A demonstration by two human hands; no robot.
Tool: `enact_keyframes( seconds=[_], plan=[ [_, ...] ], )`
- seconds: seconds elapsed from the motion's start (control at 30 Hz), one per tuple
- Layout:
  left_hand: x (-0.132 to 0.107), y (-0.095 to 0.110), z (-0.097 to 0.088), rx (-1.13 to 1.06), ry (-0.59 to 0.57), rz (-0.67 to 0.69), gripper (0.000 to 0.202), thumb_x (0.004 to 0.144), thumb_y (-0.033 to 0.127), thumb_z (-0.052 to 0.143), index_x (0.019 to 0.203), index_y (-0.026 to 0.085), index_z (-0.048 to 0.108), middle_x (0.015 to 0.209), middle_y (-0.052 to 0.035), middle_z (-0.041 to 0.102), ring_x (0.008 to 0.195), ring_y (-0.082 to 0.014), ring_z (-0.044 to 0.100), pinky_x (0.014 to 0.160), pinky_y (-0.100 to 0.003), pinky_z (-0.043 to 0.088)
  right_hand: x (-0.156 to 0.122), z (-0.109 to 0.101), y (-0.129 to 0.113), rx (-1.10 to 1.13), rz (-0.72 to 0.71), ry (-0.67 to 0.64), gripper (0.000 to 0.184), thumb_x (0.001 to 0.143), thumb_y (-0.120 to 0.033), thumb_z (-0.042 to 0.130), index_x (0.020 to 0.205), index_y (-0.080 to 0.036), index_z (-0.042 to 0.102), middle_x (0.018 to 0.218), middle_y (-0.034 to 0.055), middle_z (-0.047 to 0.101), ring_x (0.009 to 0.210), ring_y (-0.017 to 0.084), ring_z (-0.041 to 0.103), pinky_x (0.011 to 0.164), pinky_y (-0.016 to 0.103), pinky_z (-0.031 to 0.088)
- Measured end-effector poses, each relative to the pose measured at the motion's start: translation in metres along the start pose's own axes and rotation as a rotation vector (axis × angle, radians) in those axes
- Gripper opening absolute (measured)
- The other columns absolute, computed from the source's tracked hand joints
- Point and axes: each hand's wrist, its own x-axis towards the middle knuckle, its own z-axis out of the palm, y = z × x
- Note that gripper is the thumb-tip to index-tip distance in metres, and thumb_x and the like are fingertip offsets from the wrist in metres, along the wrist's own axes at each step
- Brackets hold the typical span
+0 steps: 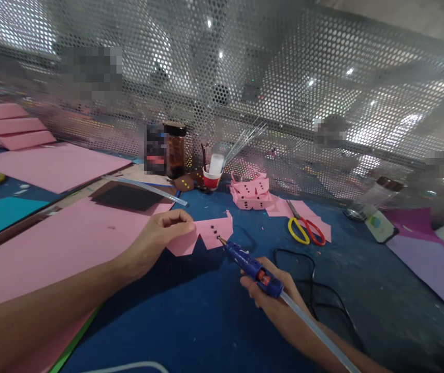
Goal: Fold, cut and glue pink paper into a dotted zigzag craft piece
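My left hand (158, 239) pinches the left end of a pink foam cut-out (206, 233) with small black dots, held just above the blue table. My right hand (274, 298) grips a blue hot glue gun (251, 267) with a clear glue stick (315, 331) sticking out of its back. The gun's nozzle touches the lower edge of the pink cut-out. The gun's black cord (315, 285) loops across the table to the right.
A stack of pink dotted cut-outs (251, 194) lies behind, with yellow-and-red scissors (305, 230) to its right. A red cup (211, 178), a brown jar (175, 150) and loose glue sticks (144, 187) stand near the perforated metal screen (284, 77). Large pink foam sheets (51, 243) lie left; purple sheets (435, 264) lie right.
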Motion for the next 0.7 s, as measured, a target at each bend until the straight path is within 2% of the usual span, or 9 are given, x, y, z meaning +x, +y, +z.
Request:
enact_keyframes(
  seconds=[0.7],
  plan=[
    [0.0004, 0.0004, 0.0002, 0.01, 0.008, 0.003, 0.025, 0.079, 0.04, 0.073, 0.073, 0.018, 0.063, 0.067, 0.0021, 0.059, 0.057, -0.0108, 0.051, 0.05, -0.021, 0.035, -0.0015, 0.0016, 0.0077, 0.046, 0.029, -0.008, 0.031, 0.092, -0.051, 0.061, 0.097, -0.02, 0.06, 0.07, -0.0037, 0.051, 0.058, 0.009, 0.048, 0.052, 0.02, 0.041]
  ],
)
